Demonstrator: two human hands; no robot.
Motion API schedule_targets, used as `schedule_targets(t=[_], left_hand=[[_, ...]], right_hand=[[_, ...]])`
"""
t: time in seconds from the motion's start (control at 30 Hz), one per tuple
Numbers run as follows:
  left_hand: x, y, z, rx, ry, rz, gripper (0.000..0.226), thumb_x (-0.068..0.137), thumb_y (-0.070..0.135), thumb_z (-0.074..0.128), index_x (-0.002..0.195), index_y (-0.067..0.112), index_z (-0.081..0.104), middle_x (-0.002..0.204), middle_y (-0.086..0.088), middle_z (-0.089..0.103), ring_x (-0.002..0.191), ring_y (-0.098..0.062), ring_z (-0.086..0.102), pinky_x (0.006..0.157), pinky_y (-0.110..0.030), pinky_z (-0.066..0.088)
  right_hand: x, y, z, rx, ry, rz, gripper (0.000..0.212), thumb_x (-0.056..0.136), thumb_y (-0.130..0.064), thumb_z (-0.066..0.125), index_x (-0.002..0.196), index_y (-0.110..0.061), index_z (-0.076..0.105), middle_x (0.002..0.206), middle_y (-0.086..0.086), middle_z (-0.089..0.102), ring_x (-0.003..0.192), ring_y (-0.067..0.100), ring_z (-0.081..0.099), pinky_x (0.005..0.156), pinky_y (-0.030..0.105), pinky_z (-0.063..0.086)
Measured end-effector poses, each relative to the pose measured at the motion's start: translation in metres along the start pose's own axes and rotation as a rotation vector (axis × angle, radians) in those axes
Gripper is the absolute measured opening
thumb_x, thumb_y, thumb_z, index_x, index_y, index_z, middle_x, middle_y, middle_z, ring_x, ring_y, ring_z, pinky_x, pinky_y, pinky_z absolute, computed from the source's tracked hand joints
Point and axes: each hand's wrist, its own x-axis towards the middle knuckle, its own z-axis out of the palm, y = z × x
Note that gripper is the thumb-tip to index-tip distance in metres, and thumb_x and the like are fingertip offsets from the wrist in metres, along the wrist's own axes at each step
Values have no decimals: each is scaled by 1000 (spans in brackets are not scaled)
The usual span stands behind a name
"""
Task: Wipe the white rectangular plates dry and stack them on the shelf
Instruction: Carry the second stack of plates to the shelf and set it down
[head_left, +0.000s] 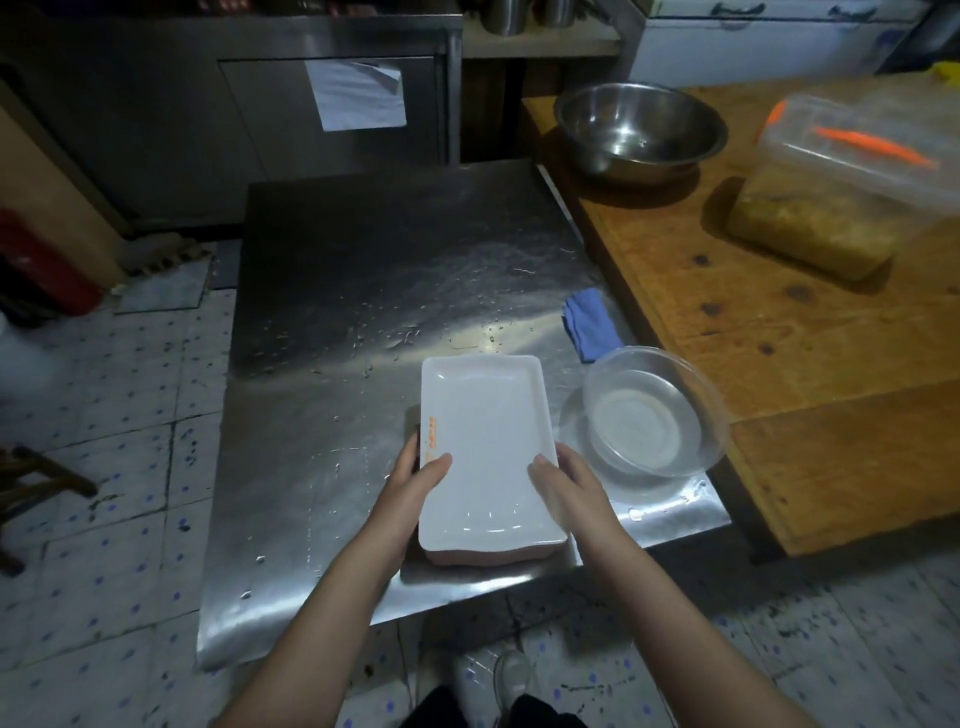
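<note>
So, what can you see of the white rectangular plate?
The white rectangular plate looks glossy, like ceramic, with rounded corners, a raised rim and orange print by its left rim. It sits face up near the front edge of the steel table. The left hand and right hand grip its long sides, thumbs on top. Something pinkish shows beneath.

steel table (363, 260) holds white plate (488, 441), blue cloth (592, 322), clear bowl (698, 387).

One wide-angle view from the person's head looks forward and steeply down at a steel desk (363, 312) close below, centred on a white plate (483, 447) gripped by the left hand (415, 480) and right hand (566, 486).
</note>
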Motion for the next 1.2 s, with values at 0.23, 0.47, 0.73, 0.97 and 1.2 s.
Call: schedule_targets(t=[0.23,0.47,0.73,0.97,1.2], left_hand=[[7,-1,1,-84,-89,13,59,91,25,53,142,40,29,134,4,55,117,-22,57,104,-49,40],[18,-6,5,-190,-100,43,57,76,28,56,131,35,44,128,-3,59,113,-25,60,92,-44,50],[30,-12,4,-271,-115,58,60,71,17,51,131,16,44,97,1,70,84,-19,68,69,-32,54],[29,2,6,-250,-122,36,70,74,40,62,139,36,36,129,1,58,113,-23,60,89,-42,50],[24,4,12,-225,-63,75,75,67,16,53,139,31,38,124,-5,60,99,-23,64,71,-32,52]], right_hand=[[19,1,-2,48,-241,-31,63,71,-37,64,132,-37,46,117,-8,67,105,15,65,84,32,50],[41,11,-4,94,-287,-97,67,81,-29,59,142,-37,33,132,-4,57,116,15,59,93,34,51],[66,20,4,123,-232,-146,52,92,13,41,131,-19,29,59,-20,57,49,-7,54,51,6,42],[61,15,5,164,-257,-96,79,82,-28,63,149,-26,21,133,-6,50,106,2,56,77,10,47],[66,9,11,172,-193,-91,74,86,7,49,149,-22,22,70,-12,56,52,-4,58,50,9,45]])
